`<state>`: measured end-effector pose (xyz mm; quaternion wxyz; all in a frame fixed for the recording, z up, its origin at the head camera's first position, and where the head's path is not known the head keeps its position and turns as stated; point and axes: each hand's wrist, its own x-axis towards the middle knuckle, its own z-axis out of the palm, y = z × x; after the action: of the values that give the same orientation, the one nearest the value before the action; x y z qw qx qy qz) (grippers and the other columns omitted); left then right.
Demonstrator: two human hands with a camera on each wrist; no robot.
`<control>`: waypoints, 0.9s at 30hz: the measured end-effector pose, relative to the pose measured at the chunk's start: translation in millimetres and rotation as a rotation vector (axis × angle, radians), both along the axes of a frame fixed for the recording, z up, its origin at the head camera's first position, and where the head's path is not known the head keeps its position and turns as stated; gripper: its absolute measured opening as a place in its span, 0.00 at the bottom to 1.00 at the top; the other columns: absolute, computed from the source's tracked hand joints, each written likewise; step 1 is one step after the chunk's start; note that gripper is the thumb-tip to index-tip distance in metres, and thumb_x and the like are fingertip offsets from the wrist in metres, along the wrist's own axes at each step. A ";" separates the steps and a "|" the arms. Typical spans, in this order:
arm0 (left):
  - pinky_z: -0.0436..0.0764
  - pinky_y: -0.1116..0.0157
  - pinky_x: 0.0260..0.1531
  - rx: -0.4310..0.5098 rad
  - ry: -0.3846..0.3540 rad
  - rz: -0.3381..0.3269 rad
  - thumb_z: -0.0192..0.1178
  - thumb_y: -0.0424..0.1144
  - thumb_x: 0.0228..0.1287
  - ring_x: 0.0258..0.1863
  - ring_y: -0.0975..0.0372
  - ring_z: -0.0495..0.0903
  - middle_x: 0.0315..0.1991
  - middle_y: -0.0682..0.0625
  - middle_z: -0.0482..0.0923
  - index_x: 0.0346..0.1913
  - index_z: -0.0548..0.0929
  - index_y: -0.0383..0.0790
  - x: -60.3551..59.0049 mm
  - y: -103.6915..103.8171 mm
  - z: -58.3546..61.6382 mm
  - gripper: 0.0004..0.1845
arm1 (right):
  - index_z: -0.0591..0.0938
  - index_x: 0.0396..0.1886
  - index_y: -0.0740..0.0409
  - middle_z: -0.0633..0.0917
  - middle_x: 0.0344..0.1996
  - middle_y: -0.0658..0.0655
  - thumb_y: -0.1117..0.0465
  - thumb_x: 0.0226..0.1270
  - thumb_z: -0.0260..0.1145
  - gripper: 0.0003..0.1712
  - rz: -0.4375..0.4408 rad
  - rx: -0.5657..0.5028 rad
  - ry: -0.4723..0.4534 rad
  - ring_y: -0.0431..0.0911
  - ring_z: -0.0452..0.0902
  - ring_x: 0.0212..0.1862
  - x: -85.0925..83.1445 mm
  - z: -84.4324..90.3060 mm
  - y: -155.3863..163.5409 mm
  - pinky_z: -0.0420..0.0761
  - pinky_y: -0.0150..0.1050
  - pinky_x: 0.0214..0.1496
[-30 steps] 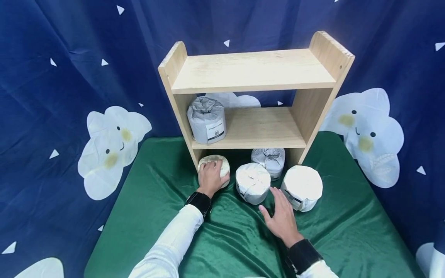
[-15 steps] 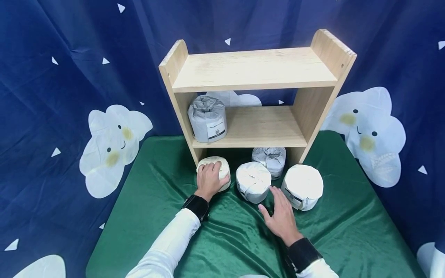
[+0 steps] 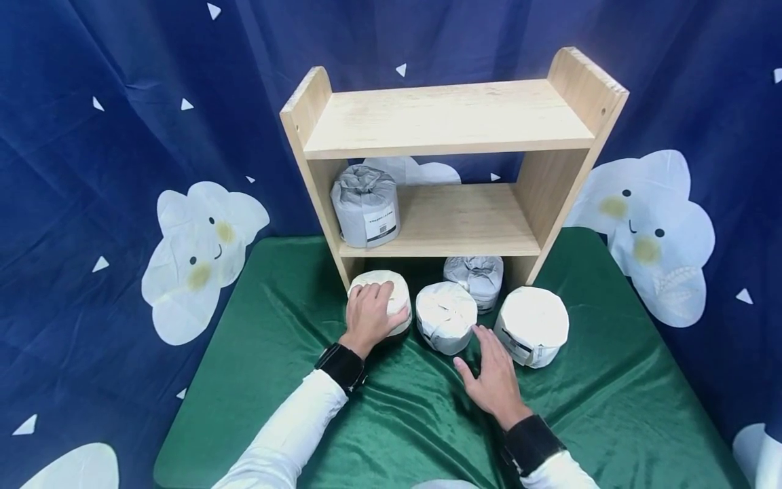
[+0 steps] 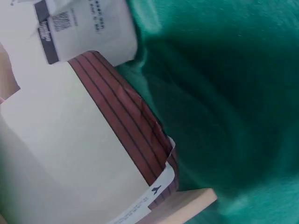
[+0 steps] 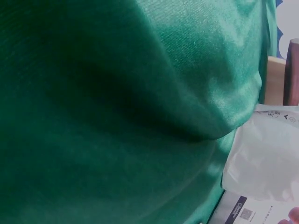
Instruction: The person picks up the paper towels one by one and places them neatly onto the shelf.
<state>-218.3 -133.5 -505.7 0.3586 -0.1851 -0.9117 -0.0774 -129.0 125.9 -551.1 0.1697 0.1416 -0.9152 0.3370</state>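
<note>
Green satin cloth (image 3: 256, 380) under a light wooden two-tier shelf (image 3: 446, 122). Left hand (image 3: 368, 316) curls over the cream paper-wrapped roll (image 3: 400, 295) at the shelf's near-left foot; right hand (image 3: 495, 380) rests flat, fingers spread, between two white wrapped rolls (image 3: 446, 316).

under the left hand (image 3: 367, 314) fingers, a matt paper-wrapped roll (image 3: 391, 292); beneath the right hand (image 3: 493, 377) fingers, glossy, wrinkled green cloth (image 3: 403, 414); beyond the fingertips, a pale matt wood shelf (image 3: 446, 122).
</note>
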 end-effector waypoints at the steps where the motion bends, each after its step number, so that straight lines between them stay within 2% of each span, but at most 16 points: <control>1: 0.72 0.55 0.38 0.002 0.001 -0.006 0.64 0.58 0.49 0.34 0.53 0.81 0.32 0.44 0.82 0.43 0.81 0.39 1.1 0.4 1.5 0.27 | 0.66 0.68 0.66 0.70 0.63 0.71 0.53 0.61 0.68 0.40 0.000 -0.001 0.000 0.64 0.62 0.67 0.1 0.0 0.0 0.61 0.62 0.63; 7: 0.72 0.55 0.36 -0.002 0.019 -0.026 0.64 0.57 0.47 0.32 0.54 0.80 0.30 0.45 0.81 0.41 0.82 0.39 9.0 -0.1 8.6 0.26 | 0.66 0.68 0.65 0.71 0.63 0.70 0.53 0.62 0.68 0.40 0.010 0.013 -0.001 0.64 0.63 0.66 2.9 -0.6 -0.3 0.61 0.62 0.62; 16: 0.71 0.56 0.37 -0.012 0.026 -0.053 0.65 0.58 0.47 0.31 0.54 0.80 0.30 0.47 0.81 0.39 0.81 0.40 10.9 1.3 28.3 0.25 | 0.65 0.69 0.65 0.70 0.64 0.70 0.53 0.62 0.68 0.40 0.010 0.008 -0.005 0.64 0.62 0.67 -3.5 2.6 1.4 0.61 0.61 0.63; 27: 0.71 0.56 0.37 0.021 0.106 -0.116 0.63 0.58 0.48 0.31 0.55 0.81 0.30 0.48 0.81 0.37 0.80 0.40 16.9 6.0 45.3 0.24 | 0.66 0.68 0.66 0.71 0.63 0.70 0.53 0.60 0.69 0.40 0.002 0.008 -0.001 0.63 0.62 0.67 -1.1 2.0 0.6 0.62 0.62 0.62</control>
<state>-201.4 -127.5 -460.4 0.4033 -0.2379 -0.8782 -0.0975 -130.1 126.5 -549.1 0.1686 0.1429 -0.9165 0.3335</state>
